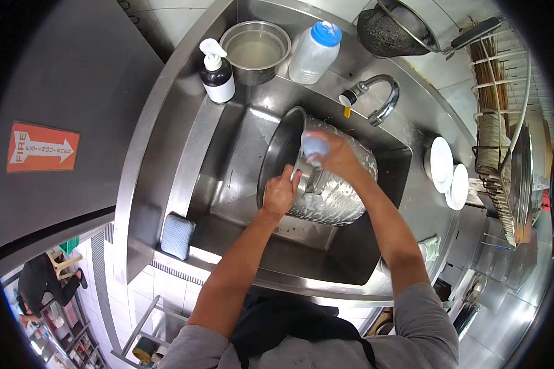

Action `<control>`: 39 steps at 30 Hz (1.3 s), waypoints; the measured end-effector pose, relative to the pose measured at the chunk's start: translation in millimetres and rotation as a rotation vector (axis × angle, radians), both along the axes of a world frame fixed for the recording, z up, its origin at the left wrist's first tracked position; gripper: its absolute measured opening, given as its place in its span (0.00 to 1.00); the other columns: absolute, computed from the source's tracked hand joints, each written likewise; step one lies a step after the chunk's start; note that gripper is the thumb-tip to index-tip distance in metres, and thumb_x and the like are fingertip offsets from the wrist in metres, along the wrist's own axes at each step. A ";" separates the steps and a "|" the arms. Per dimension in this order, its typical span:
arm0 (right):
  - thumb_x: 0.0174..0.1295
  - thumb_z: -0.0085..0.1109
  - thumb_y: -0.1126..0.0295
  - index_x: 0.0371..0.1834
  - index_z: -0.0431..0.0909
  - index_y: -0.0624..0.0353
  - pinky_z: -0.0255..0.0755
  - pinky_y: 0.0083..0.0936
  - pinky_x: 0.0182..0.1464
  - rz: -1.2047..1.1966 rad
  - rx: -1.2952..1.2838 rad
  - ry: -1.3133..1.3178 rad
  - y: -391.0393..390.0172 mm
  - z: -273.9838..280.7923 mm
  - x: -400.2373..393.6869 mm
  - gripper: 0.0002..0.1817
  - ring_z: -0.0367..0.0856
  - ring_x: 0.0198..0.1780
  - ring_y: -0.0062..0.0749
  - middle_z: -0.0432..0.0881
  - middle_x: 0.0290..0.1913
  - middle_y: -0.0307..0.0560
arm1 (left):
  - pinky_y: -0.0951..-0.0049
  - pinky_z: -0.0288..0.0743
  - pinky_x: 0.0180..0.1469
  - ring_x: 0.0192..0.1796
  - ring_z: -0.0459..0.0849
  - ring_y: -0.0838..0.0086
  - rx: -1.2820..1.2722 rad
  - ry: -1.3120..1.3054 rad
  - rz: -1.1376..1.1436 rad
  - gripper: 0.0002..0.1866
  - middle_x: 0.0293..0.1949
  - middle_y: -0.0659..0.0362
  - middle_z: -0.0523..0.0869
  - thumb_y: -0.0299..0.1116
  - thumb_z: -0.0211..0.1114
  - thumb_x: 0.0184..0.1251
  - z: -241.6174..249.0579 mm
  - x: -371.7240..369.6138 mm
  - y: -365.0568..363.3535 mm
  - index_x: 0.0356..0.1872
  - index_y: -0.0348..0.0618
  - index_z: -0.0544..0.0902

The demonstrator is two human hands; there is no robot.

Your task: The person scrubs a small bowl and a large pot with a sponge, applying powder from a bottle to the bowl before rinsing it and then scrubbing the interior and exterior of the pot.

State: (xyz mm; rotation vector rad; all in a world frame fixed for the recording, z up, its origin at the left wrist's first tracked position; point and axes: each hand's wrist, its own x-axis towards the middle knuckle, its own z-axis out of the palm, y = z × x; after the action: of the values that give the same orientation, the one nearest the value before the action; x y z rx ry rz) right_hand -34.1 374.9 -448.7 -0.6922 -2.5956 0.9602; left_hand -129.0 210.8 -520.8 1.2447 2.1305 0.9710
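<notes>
A large metal pot [335,200] lies tilted on its side in the sink [228,178], its mouth facing left and its outer wall streaked with white suds. My left hand [281,194] is closed on the pot's rim, steadying the near side. Against the outside of the pot, just behind the rim, my right hand [337,155] presses a bluish sponge [314,147]. That hand is slightly blurred, and its fingers wrap round the sponge. Part of the pot's side handle shows between the two hands.
Behind the sink stand a pump bottle [217,77], a round metal container [252,72] of cloudy liquid and a blue-capped jar [314,55]. A faucet [385,101] arches over the rear edge. Another sponge [177,236] rests front left; white dishes [440,165] sit right.
</notes>
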 end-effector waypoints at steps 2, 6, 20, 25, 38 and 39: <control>0.42 0.75 0.69 0.49 0.75 0.57 0.74 0.34 0.53 0.104 0.069 -0.062 -4.9 10.1 0.6 0.28 0.80 0.51 0.46 0.81 0.48 0.56 | 0.44 0.72 0.32 0.29 0.80 0.39 0.014 -0.019 0.005 0.14 0.21 0.39 0.80 0.44 0.53 0.72 3.7 1.5 0.5 0.39 0.42 0.69; 0.48 0.71 0.62 0.49 0.73 0.57 0.74 0.39 0.52 -0.163 -0.114 -0.339 16.2 -7.8 -8.4 0.25 0.80 0.47 0.54 0.81 0.45 0.57 | 0.44 0.71 0.33 0.30 0.80 0.39 0.076 -0.073 0.017 0.14 0.22 0.38 0.80 0.44 0.51 0.73 8.3 -3.6 7.7 0.38 0.42 0.72; 0.57 0.56 0.62 0.46 0.76 0.63 0.63 0.44 0.49 -0.252 0.738 -0.363 -71.8 -11.8 1.3 0.18 0.70 0.47 0.50 0.72 0.46 0.54 | 0.45 0.72 0.38 0.34 0.80 0.39 0.124 -0.160 0.032 0.22 0.26 0.38 0.81 0.42 0.39 0.77 4.3 -14.6 21.5 0.34 0.39 0.77; 0.56 0.58 0.62 0.49 0.76 0.62 0.62 0.44 0.48 -0.658 0.588 -0.408 -58.0 -13.9 -36.8 0.20 0.69 0.46 0.49 0.72 0.44 0.51 | 0.44 0.72 0.38 0.34 0.80 0.39 0.092 -0.099 0.021 0.21 0.26 0.38 0.81 0.42 0.39 0.77 0.0 -16.5 21.3 0.33 0.39 0.77; 0.53 0.61 0.63 0.44 0.80 0.54 0.64 0.41 0.45 -0.691 0.671 -0.428 -49.9 -27.2 -34.1 0.16 0.71 0.45 0.44 0.74 0.42 0.46 | 0.46 0.72 0.39 0.34 0.79 0.39 0.084 -0.091 0.018 0.23 0.27 0.38 0.81 0.40 0.39 0.76 0.7 -15.1 18.8 0.32 0.36 0.79; 0.53 0.61 0.63 0.44 0.80 0.54 0.64 0.41 0.45 -0.699 0.676 -0.421 -74.6 -23.2 -26.6 0.16 0.71 0.45 0.44 0.74 0.42 0.46 | 0.46 0.73 0.37 0.32 0.80 0.41 0.124 -0.062 0.034 0.21 0.26 0.39 0.81 0.39 0.42 0.76 -8.1 -12.1 13.6 0.31 0.38 0.79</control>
State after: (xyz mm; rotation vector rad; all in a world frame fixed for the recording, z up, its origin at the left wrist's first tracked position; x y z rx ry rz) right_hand -60.7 300.4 -472.0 -1.5316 -2.4187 -0.2872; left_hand -141.1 224.4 -528.9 1.2241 2.0770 1.1567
